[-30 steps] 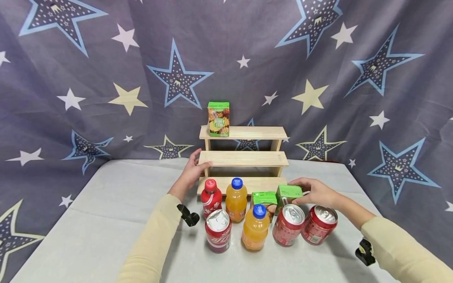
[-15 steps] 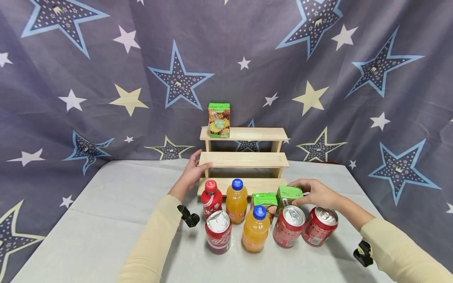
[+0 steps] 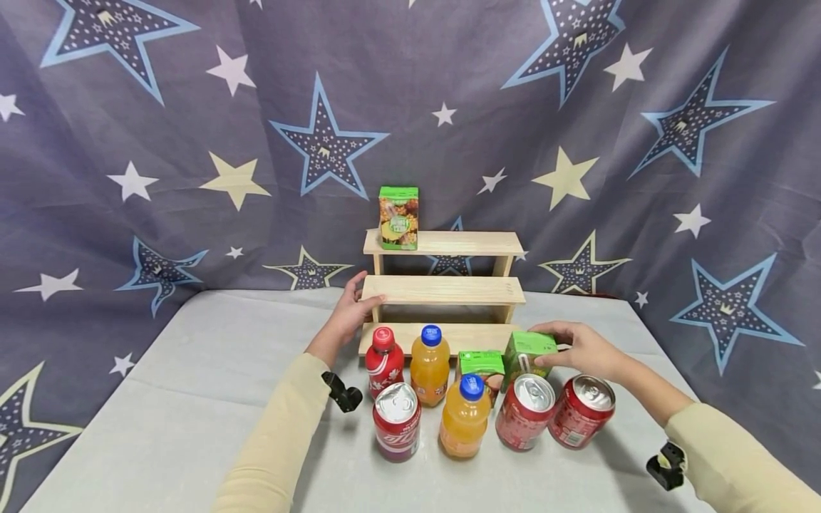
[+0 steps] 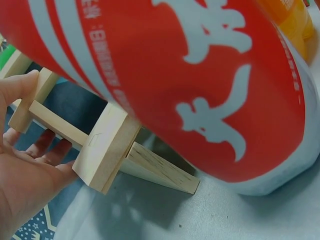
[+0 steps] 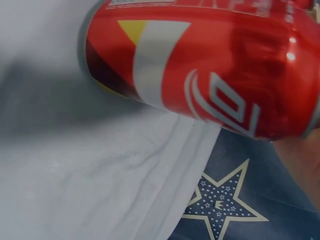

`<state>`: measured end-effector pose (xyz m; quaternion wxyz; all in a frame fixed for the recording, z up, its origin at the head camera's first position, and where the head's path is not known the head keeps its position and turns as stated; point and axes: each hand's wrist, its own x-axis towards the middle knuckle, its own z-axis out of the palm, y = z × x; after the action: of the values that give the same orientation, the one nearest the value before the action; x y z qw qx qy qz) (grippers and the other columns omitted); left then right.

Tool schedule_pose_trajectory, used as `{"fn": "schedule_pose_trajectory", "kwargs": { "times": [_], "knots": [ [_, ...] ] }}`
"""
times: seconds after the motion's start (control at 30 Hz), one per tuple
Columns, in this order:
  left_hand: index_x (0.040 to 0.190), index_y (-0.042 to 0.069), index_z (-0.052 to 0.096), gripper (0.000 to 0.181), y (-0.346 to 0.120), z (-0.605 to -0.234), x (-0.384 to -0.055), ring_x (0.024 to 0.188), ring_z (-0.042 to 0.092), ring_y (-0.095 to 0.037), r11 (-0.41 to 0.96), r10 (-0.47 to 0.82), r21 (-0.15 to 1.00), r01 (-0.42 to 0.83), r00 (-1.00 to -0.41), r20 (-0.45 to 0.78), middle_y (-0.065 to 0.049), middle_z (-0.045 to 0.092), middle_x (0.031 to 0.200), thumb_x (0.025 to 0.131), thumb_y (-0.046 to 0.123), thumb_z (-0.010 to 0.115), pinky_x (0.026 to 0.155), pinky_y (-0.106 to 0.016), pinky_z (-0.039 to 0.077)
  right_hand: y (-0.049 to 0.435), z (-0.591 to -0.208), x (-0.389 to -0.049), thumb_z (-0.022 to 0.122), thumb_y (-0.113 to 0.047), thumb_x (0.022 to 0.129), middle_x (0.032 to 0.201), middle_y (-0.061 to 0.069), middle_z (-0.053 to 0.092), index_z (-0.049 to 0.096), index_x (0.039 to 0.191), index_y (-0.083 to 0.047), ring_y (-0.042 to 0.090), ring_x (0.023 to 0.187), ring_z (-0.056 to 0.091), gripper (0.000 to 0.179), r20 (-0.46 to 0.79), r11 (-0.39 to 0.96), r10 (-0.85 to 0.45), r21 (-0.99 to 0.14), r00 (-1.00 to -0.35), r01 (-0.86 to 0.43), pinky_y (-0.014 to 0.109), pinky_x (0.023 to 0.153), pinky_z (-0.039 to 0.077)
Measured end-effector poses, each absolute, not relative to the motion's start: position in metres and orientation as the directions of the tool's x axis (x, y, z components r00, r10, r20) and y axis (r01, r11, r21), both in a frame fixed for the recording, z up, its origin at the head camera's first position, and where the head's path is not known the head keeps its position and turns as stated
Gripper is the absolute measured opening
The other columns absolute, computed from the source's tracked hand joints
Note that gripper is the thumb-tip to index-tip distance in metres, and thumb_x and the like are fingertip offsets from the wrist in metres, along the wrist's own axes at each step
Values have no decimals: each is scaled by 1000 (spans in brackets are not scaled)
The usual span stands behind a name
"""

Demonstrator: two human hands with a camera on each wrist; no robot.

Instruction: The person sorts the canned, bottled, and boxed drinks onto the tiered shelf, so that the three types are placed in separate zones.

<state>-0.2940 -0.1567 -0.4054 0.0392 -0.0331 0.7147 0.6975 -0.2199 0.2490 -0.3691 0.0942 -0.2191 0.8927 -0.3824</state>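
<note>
My left hand [image 3: 349,313] grips the left end of a three-tier wooden shelf [image 3: 442,288], thumb on the middle board and fingers behind it. In the left wrist view, the thumb presses the board [image 4: 42,95] from above. My right hand [image 3: 580,347] holds a green-topped juice box [image 3: 532,343] between thumb and fingers, tilted slightly, in front of the shelf's right end. Beside it stands a second green-topped juice box [image 3: 482,363]. A third juice box [image 3: 398,221] is upright at the top board's left end. In the right wrist view a red can [image 5: 200,60] hides most of the right hand.
Before the shelf stand a red-capped bottle [image 3: 384,363], two orange drink bottles with blue caps [image 3: 430,360] and three red cans, one at front left [image 3: 396,424], two at right [image 3: 526,413]. A starry curtain [image 3: 410,107] hangs behind the white-covered table [image 3: 160,399].
The right hand and its juice box have shifted slightly up and to the right, and the box now leans a little. The left hand keeps its grip on the shelf.
</note>
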Motion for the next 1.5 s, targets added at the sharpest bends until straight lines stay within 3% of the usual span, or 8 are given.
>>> {"fn": "schedule_pose_trajectory", "kwargs": {
  "times": [0.6, 0.97, 1.5],
  "knots": [
    [150, 22, 10, 79, -158, -407, -296, 125, 44, -41, 10, 21, 992, -122, -992, -122, -23, 29, 146, 89, 10, 59, 103, -52, 39, 259, -333, -210, 70, -26, 83, 105, 11, 62, 54, 126, -5, 6, 85, 59, 51, 41, 602, -378, -748, -925, -279, 24, 71, 52],
    [151, 18, 7, 80, -155, -385, -281, 126, 41, -43, -5, 51, 990, -140, -989, -140, -26, 26, 148, 89, 8, 58, 105, -53, 36, 265, -314, -207, 68, -26, 85, 109, 11, 61, 51, 131, -6, 4, 86, 58, 52, 72, 627, -326, -730, -943, -273, 21, 71, 51],
    [150, 23, 10, 79, -158, -407, -298, 125, 43, -40, 7, 18, 993, -118, -993, -118, -22, 30, 146, 89, 10, 60, 104, -52, 38, 250, -295, -225, 68, -32, 85, 109, 9, 61, 50, 132, -10, 3, 86, 59, 54, 107, 632, -283, -727, -953, -269, 21, 70, 52]
  ]
}}
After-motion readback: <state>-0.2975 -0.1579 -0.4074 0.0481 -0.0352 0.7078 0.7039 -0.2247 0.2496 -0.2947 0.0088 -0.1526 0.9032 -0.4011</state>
